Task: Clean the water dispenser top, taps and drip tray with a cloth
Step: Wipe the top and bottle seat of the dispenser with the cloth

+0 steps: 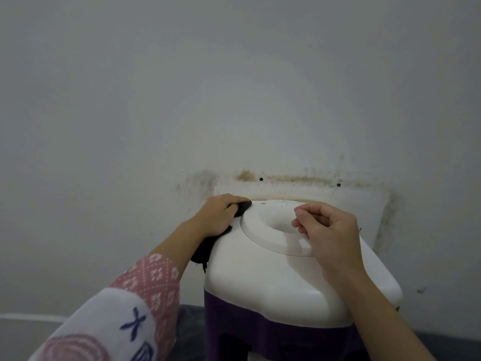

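Head view, looking down on a water dispenser (281,277) that stands against a pale, stained wall (234,87). Its white domed top (263,282) carries a round raised ring with a central recess (279,226); below the top the body is dark purple.

The left hand (217,214) reaches to the rear left edge of the top, its fingers curled in a closed grip around a dark cloth (242,208). One end of the cloth shows at the fingertips against the ring; the rest hangs below the wrist beside the dispenser's left flank. The forearm wears a pink and white patterned sleeve (125,311).

The right hand (330,233) is held over the right side of the ring, fingers loosely curled, gripping nothing; whether it touches the top cannot be told.
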`<state>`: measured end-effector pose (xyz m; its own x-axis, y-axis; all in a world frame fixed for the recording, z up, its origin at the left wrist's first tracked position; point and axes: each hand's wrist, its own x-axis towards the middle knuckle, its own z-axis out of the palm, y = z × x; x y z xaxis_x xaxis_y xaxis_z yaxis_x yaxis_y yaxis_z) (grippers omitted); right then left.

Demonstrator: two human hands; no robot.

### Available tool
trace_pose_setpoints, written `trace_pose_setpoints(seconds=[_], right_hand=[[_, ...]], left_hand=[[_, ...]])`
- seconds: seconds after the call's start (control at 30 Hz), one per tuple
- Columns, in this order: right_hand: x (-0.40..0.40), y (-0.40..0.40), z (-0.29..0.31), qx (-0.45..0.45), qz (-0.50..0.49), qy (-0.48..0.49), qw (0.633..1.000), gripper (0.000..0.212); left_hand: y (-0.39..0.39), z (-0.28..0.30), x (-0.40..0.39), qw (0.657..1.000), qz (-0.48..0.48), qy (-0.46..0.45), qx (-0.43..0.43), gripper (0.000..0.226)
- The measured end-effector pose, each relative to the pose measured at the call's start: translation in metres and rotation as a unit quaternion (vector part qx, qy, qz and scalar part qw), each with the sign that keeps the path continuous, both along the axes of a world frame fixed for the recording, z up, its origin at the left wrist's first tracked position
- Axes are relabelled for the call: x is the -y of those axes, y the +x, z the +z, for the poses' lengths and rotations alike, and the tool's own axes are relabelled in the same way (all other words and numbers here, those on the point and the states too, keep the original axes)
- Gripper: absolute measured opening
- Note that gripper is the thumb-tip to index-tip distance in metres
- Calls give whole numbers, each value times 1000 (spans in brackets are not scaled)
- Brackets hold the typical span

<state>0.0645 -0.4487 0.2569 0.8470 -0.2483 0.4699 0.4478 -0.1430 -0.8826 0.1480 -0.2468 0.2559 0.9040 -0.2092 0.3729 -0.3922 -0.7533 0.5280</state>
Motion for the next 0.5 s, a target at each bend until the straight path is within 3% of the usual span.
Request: trace_pose_setpoints(seconds=[0.1, 0.2, 0.27, 0.33, 0.4, 0.5], right_hand=[[0, 1, 0, 0, -1, -1, 1000, 20], [0, 1, 0, 2, 0, -2, 1000, 20], [1, 2, -1, 3, 4, -5, 1000, 20], [1, 3, -1, 5, 5, -6, 1000, 21], [2, 4, -1, 6, 4, -7, 1000, 22], [2, 3, -3, 9, 5, -10, 1000, 23]], left_hand=[[15, 1, 8, 995, 93, 31, -11, 40], [17, 0, 10, 987, 154, -40, 33, 31], [15, 2, 10, 985, 116, -83, 100, 33], [13, 9, 14, 990, 41, -85, 107, 36], [14, 12, 18, 997, -28, -53, 45, 38], [20, 12, 17, 997, -39, -40, -61, 38]])
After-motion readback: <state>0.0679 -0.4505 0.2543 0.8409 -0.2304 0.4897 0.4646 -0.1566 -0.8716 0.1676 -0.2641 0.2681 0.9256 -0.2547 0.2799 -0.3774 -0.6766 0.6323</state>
